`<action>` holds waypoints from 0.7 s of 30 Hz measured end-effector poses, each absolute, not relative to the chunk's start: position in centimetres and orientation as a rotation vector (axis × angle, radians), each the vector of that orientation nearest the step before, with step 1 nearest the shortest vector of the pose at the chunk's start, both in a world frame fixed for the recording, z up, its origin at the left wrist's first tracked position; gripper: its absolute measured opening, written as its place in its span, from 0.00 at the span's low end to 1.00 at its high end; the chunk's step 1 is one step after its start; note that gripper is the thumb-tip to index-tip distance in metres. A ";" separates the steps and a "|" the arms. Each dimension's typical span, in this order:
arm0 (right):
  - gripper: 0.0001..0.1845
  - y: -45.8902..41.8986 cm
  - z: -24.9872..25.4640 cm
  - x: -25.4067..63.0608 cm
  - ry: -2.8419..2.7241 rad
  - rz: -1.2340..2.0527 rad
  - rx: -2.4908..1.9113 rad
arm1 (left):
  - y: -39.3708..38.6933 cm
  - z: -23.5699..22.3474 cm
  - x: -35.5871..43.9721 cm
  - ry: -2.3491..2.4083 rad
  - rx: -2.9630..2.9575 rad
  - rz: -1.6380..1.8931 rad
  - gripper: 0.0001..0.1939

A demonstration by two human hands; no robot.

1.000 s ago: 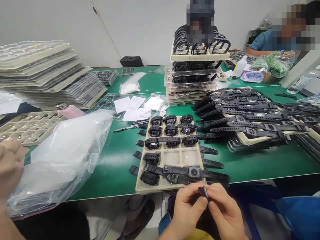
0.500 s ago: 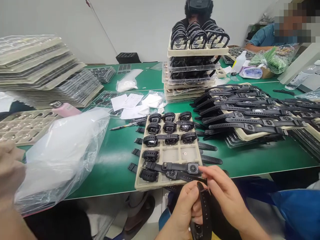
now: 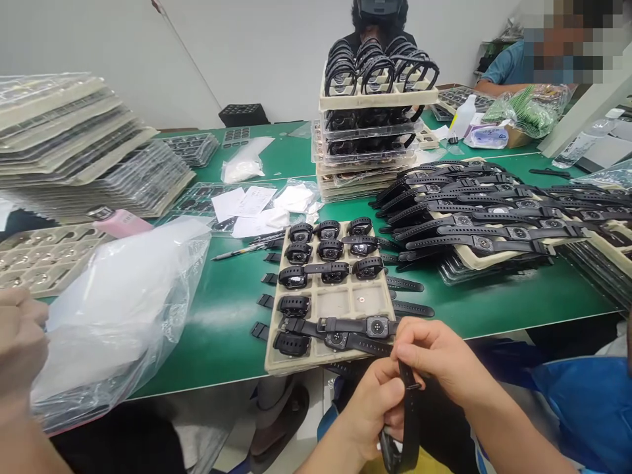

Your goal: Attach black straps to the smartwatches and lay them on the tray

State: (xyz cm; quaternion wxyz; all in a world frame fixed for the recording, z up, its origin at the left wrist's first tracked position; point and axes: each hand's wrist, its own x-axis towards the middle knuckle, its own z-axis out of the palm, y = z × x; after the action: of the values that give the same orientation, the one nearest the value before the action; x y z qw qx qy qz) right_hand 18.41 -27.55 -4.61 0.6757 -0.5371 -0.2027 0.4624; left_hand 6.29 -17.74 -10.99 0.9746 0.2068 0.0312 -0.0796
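Observation:
Low in front of me, just past the table's near edge, a black smartwatch (image 3: 409,421) with its strap looped hangs between my hands. My left hand (image 3: 371,405) is closed around the watch's strap and case side. The fingers of my right hand (image 3: 434,359) pinch the strap's upper end near the buckle. Close beyond them stands a cream tray (image 3: 333,305) of watches, several with straps closed into loops. Two watches with straps laid open, one with its sensor back (image 3: 378,326) facing up, lie across the tray's near rows.
Right of the tray, open-strapped watches (image 3: 484,243) lie piled on stacked trays. A tall tray stack (image 3: 378,102) with looped watches stands behind. At left are a plastic bag (image 3: 123,296), a pink bottle (image 3: 123,222), tray stacks (image 3: 64,138) and another person's hand (image 3: 20,349). Two people sit opposite.
My right hand has closed its fingers on the strap's upper end, where they were more spread before. My left hand keeps its hold on the watch. The view has shifted slightly.

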 end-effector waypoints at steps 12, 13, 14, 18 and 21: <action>0.33 -25.6 -4.6 18.7 -0.220 0.577 -1.425 | -19.5 -10.8 6.7 0.192 0.270 -0.090 0.21; 0.33 -25.6 -4.7 18.7 -0.205 0.578 -1.418 | -19.4 -11.0 6.7 0.194 0.257 -0.112 0.20; 0.33 -25.7 -4.8 18.7 -0.191 0.580 -1.410 | -19.3 -11.2 6.7 0.196 0.250 -0.134 0.20; 0.31 -25.8 -5.1 18.8 -0.169 0.577 -1.384 | -18.9 -11.8 6.5 0.183 0.233 -0.205 0.20; 0.30 -25.8 -5.1 18.8 -0.188 0.584 -1.368 | -18.6 -11.5 6.4 0.174 0.238 -0.199 0.19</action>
State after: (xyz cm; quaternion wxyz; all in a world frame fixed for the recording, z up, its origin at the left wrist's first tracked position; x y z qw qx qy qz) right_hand 18.79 -25.82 -5.14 0.7320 -0.6216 -0.0853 0.2655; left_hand 6.41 -18.62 -11.52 0.9843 0.1181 0.0864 -0.0990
